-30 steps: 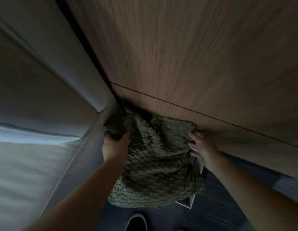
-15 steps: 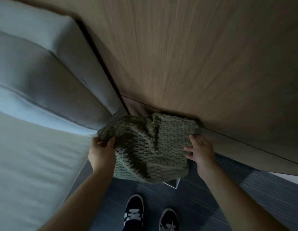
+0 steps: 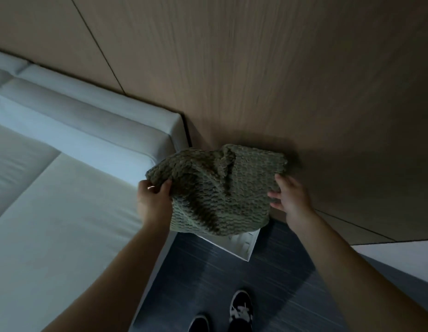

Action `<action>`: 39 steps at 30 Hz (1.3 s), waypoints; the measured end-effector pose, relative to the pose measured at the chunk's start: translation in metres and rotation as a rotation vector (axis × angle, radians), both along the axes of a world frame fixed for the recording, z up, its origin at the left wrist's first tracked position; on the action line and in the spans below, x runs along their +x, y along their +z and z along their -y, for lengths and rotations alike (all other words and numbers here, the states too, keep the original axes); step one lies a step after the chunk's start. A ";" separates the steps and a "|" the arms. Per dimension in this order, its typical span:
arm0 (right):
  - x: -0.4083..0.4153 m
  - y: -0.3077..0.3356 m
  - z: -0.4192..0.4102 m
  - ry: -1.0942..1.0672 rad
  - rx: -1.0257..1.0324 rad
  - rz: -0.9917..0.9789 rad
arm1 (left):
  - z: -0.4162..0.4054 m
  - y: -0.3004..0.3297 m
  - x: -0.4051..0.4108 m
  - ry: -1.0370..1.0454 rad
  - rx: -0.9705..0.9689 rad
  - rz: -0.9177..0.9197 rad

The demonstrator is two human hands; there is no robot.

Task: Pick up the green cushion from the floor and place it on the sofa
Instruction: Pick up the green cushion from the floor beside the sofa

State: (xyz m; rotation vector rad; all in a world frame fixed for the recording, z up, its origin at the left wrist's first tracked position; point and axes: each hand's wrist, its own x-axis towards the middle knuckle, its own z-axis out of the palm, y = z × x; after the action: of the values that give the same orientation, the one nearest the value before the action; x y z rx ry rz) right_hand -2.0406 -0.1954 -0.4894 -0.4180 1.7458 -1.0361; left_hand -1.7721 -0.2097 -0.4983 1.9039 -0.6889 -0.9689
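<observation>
The green cushion (image 3: 220, 190) has a knobbly knitted cover and hangs in the air between my hands, off the floor, just right of the sofa's end. My left hand (image 3: 154, 200) pinches its left upper corner. My right hand (image 3: 289, 197) holds its right edge with the fingers spread against the fabric. The pale grey sofa (image 3: 64, 200) fills the left side, its seat below and left of the cushion, its backrest along the wall.
A wooden panel wall (image 3: 280, 80) rises right behind the cushion. A white open box (image 3: 244, 245) sits on the dark striped floor (image 3: 232, 279) under the cushion. My two black shoes (image 3: 240, 307) stand at the bottom. A white surface (image 3: 399, 255) lies at the right.
The cushion has risen from the gap between sofa and wall and now hangs higher, level with the sofa's armrest. Both hands lifted with it; the view pulled back.
</observation>
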 end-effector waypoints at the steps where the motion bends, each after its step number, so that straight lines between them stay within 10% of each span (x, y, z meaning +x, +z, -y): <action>1: 0.004 0.016 -0.003 -0.012 -0.022 -0.008 | -0.003 0.020 0.003 -0.014 -0.021 -0.019; 27: 0.167 0.494 -0.198 -0.135 -0.718 -0.255 | -0.187 0.498 0.196 -0.099 -0.760 -0.093; 39: 0.340 0.631 -0.224 -0.038 -0.986 -0.314 | -0.220 0.617 0.389 0.010 -0.991 -0.113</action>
State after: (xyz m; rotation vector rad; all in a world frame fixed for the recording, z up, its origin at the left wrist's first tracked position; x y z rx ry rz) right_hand -1.7001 0.0282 0.1420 -1.2079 1.3838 -1.9077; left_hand -1.3834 0.0102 0.1188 0.9693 -0.8714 -0.5429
